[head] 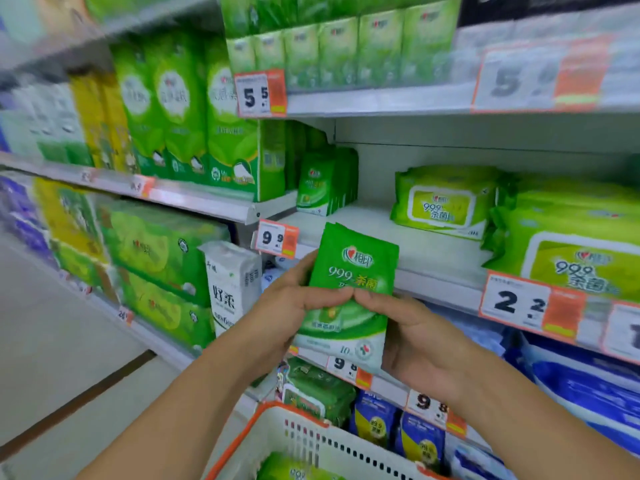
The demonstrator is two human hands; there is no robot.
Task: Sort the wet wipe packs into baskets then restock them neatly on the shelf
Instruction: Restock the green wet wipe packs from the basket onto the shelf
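Green "999" wipe pack (349, 285), both hands (294, 303), maybe several

Bright, even light; edges motion-blurred & warped; centre approx. sharp.

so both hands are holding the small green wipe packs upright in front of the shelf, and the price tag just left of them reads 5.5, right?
Not quite. In the head view the left hand and right hand do hold the small green wipe packs upright in front of the shelf, but the price tag just left of them reads 9.9. The 5.5 tag is on the shelf above.
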